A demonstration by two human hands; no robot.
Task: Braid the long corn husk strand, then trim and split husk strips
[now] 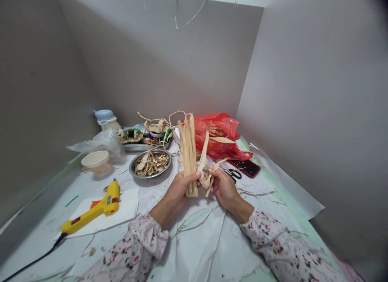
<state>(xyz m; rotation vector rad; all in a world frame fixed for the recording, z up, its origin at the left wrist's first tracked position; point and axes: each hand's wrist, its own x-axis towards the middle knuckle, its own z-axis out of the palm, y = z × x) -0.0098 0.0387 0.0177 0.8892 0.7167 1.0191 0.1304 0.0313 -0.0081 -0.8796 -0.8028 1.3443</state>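
My left hand (180, 189) is closed around a bundle of flat, pale dried strips (188, 152), which look like corn husk or straw and stand upright. Its thumb lies across the front of the bundle. To the right, my right hand (223, 188) pinches a looser, curled strip (203, 158) of the same material between thumb and fingers. That strip bends down between the two hands and comes close to the left thumb. Black-handled scissors (235, 175) lie partly hidden just behind my right hand.
A steel bowl (132, 168) of dried scraps, a paper cup (96, 164) and a yellow glue gun (91, 215) with its cord are on the left. Behind are a cluttered tray (133, 147), a bottle (107, 119) and a red plastic bag (222, 122). A phone (250, 168) lies right. Grey panels enclose the table.
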